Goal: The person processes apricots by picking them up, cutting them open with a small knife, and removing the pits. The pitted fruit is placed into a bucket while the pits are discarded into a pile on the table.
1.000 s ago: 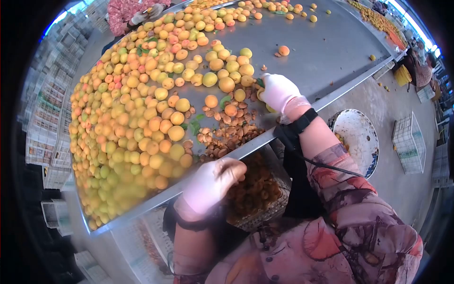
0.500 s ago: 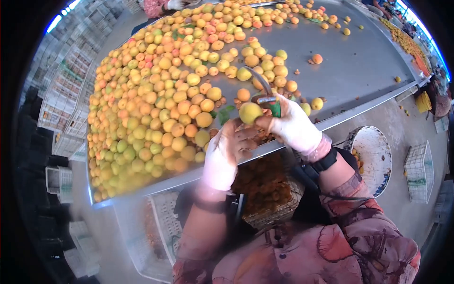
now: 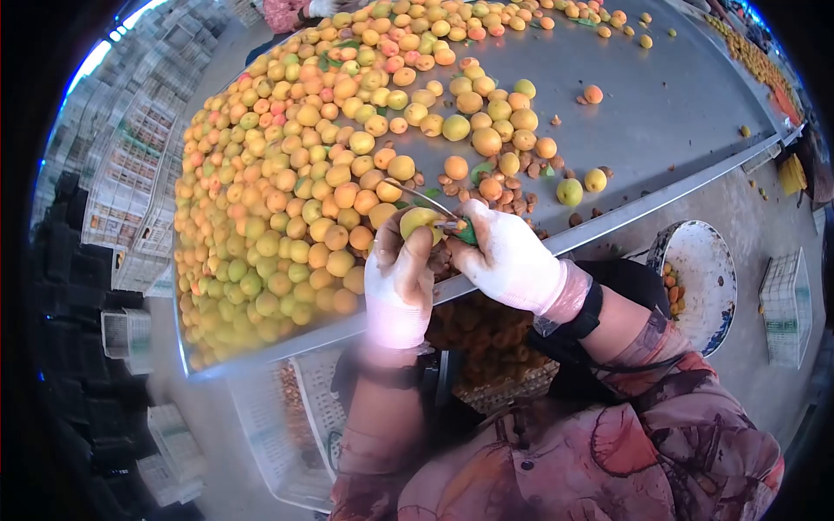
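My left hand [image 3: 401, 282], in a stained white glove, is closed around a yellow apricot [image 3: 418, 220] above the table's near edge. In my gloved right hand [image 3: 512, 259] is a curved knife [image 3: 420, 196] with a green handle. Its blade points to the left, passing just over the top of the apricot, and my right thumb sits close to the fruit. Beyond my hands lie loose apricots [image 3: 486, 141] and brown pits [image 3: 519, 203], with a big heap of apricots [image 3: 287, 208] to the left.
The metal table [image 3: 625, 130] has a raised rim along my side. Under it, a crate [image 3: 486, 339] of apricot pieces stands between my legs, and a white crate [image 3: 317, 391] is to its left. A white basin [image 3: 699, 278] holds some fruit at right. Another person's sleeve [image 3: 282, 13] shows across the table.
The apricot has passed from between both hands into my left hand's grip. The knife has swung from pointing up to pointing left, and my right hand has moved slightly left and down.
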A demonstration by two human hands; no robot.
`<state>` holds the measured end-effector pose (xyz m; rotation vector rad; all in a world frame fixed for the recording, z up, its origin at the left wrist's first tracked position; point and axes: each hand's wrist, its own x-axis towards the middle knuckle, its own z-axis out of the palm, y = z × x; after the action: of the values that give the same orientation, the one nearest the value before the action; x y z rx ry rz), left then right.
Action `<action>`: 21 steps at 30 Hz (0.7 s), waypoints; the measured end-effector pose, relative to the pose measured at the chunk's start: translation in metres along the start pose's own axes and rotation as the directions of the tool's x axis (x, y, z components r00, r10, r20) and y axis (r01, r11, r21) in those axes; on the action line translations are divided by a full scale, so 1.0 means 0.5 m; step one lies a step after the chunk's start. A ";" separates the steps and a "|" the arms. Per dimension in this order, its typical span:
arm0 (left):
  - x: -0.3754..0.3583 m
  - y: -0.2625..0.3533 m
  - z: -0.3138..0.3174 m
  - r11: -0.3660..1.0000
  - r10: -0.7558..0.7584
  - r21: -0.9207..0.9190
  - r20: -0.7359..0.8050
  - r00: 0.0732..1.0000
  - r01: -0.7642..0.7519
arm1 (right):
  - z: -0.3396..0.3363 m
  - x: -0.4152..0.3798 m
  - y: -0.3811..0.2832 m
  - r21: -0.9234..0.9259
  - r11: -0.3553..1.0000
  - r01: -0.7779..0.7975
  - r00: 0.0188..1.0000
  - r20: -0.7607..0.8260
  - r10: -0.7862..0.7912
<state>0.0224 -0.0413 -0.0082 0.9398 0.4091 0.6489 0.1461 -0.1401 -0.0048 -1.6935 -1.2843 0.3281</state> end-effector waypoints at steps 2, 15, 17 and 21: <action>-0.001 0.006 0.001 0.985 -0.009 0.170 -0.035 0.999 0.015 | 0.009 -0.001 0.010 -0.026 1.000 -0.017 1.000 -0.009 0.017; -0.020 -0.006 0.015 0.996 0.066 0.062 0.027 0.997 -0.067 | 0.033 -0.013 0.015 -0.155 0.987 -0.029 0.999 -0.025 0.026; -0.024 -0.006 0.018 0.994 0.076 0.075 0.006 0.997 -0.076 | 0.034 -0.014 0.012 -0.161 0.986 -0.042 0.999 -0.010 0.041; -0.030 -0.013 0.017 0.993 0.086 0.089 -0.040 0.996 -0.082 | 0.041 -0.013 0.019 -0.127 0.991 -0.041 0.999 0.003 0.042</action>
<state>0.0183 -0.0593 -0.0084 1.0315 0.4412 0.7336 0.1349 -0.1351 -0.0247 -1.8296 -1.2989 0.2809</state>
